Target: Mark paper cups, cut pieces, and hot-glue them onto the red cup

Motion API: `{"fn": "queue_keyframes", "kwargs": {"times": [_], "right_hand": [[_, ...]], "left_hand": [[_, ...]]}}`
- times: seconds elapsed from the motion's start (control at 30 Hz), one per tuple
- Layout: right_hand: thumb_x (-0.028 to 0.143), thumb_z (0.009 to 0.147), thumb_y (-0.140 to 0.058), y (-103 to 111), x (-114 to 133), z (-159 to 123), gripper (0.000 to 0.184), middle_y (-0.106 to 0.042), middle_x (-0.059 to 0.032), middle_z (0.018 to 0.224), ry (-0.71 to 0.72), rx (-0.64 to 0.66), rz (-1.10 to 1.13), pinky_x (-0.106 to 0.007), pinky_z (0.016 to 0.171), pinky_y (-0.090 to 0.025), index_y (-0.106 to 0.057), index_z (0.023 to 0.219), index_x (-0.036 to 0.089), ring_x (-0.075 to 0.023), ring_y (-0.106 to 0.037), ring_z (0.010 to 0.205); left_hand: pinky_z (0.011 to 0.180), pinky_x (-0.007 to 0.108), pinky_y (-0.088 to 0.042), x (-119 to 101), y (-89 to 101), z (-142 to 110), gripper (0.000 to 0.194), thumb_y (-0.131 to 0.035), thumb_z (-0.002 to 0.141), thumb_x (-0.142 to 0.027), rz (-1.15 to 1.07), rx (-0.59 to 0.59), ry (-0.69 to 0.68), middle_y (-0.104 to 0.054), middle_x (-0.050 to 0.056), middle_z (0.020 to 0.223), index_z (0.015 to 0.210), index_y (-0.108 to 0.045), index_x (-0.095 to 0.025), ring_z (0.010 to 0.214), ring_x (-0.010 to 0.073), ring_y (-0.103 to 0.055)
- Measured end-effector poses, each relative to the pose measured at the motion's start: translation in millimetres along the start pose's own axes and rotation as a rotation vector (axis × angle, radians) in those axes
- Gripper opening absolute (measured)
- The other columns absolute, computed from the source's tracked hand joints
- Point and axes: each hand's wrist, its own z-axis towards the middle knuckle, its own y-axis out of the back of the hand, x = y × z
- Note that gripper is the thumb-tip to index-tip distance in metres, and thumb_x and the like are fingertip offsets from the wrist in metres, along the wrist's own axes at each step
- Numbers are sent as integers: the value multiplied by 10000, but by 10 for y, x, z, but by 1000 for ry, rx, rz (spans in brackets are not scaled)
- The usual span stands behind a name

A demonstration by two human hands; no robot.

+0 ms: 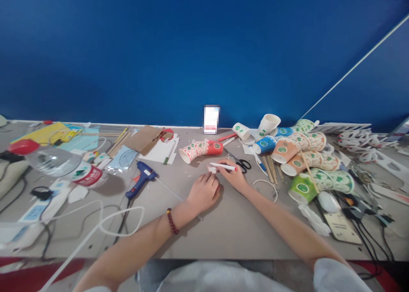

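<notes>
In the middle of the table, my right hand (234,176) is closed around a white marker with a red end (228,167). The marker's tip points left at a small white piece (211,168), perhaps paper. My left hand (203,193), a dark red bead bracelet on its wrist, has its fingers curled down on that piece and partly hides it. Just beyond both hands lies a curved row of joined paper cups (197,150), red at one end. Black-handled scissors (244,166) rest right beside my right hand.
At left are a blue hot glue gun (142,179), a water bottle (64,164), a power strip (38,211) and loose white cable. Cardboard (143,138) lies farther back. A lit phone (211,119) leans on the blue wall. Joined cups (300,147) crowd the right side.
</notes>
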Motion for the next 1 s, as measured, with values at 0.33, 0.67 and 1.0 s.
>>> {"fn": "queue_keyframes", "kwargs": {"times": [0.33,0.67,1.0], "right_hand": [[292,830,-495,-14,-19,-1,192,-685,-50,887,45,22,-94,-313,741,-506,-618,939,192,-186,-642,772],[298,810,-506,8,36,-20,169,-676,-49,814,35,-28,-46,-301,712,-509,-626,848,184,-188,-633,752],[282,747,-532,-2,100,-16,157,-688,-38,723,-51,-4,-64,-267,605,-486,-650,762,179,-163,-596,631]], "left_hand": [[813,375,-456,-38,-28,-35,150,-470,864,-221,66,-89,-50,-635,152,1014,863,-591,-133,982,258,-569],[708,357,-465,-114,32,-62,152,-437,884,-220,63,35,-8,-616,102,895,841,-572,-166,875,233,-586],[737,360,-488,-125,40,-58,166,-427,896,-216,50,52,17,-629,110,932,846,-580,-173,909,233,-596]]}}
